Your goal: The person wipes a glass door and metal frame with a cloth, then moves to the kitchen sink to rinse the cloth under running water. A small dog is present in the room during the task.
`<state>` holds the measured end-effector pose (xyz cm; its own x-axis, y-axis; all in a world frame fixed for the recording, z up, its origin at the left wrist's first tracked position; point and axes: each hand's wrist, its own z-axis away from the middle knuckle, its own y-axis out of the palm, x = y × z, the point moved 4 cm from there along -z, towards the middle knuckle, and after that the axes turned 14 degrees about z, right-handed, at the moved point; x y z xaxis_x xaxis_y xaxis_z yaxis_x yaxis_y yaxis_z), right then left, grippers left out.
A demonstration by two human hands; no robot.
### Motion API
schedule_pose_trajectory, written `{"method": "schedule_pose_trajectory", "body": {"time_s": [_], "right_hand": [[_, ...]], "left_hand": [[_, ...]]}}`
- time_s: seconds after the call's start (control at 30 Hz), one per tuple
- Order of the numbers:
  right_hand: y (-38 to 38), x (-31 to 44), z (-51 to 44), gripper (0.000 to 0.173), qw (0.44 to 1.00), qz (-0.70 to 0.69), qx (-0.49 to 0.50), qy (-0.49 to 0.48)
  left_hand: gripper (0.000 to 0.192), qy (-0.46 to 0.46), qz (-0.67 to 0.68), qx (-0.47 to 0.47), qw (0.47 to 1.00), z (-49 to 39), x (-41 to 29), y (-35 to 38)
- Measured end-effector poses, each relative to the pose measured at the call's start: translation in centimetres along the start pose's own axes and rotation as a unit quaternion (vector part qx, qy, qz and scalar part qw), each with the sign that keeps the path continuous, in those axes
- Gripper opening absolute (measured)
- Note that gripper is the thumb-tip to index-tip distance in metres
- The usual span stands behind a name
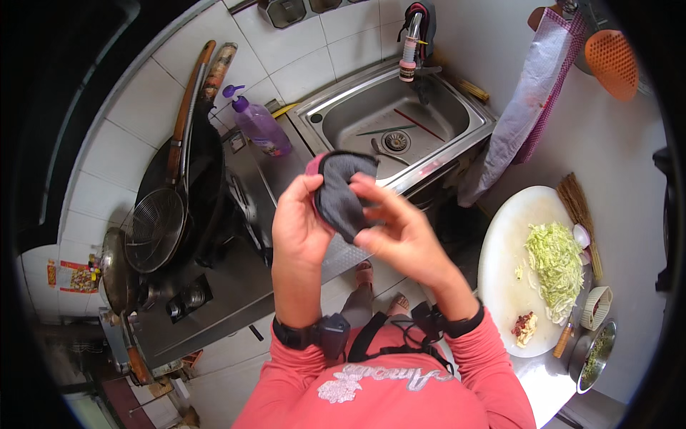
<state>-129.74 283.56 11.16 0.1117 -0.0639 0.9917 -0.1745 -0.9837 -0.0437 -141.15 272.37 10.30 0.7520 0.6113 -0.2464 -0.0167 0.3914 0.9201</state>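
Note:
A folded grey dishcloth [340,198] with black edging and a pink-red back is up between my hands, before the front edge of the sink. My left hand [301,228] grips its left side, thumb on the edging. My right hand [410,233], slightly blurred, has its thumb at the cloth's lower edge and its fingers on the right side. Behind the cloth is the stainless steel sink [477,126]. In its basin lie a green chopstick [385,130], a red chopstick [418,124] and a spoon [390,154] near the drain strainer [396,141].
Left of the sink stand a purple pump bottle [262,126], a black wok [153,161] and a wire skimmer [155,228]. At right, a round white cutting board [498,257] bears shredded cabbage [554,268]; a knife handle [563,340] and metal bowl [592,356] lie beside it.

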Motion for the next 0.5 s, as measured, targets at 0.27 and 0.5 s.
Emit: {"method": "schedule_pose_trajectory", "body": {"time_s": [0.27,0.5], "right_hand": [[-13.7,-9.2,-8.3,0.044,0.926,-0.086,-0.304,0.209],[-20.1,-17.6,-17.7,0.046,0.885,-0.121,-0.330,0.305]], "left_hand": [[0.034,0.013,-0.002,0.041,0.999,-14.5,-3.3,0.5],[0.032,0.004,-0.040,-0.029,0.999,-20.9,-2.1,-2.7]]}}
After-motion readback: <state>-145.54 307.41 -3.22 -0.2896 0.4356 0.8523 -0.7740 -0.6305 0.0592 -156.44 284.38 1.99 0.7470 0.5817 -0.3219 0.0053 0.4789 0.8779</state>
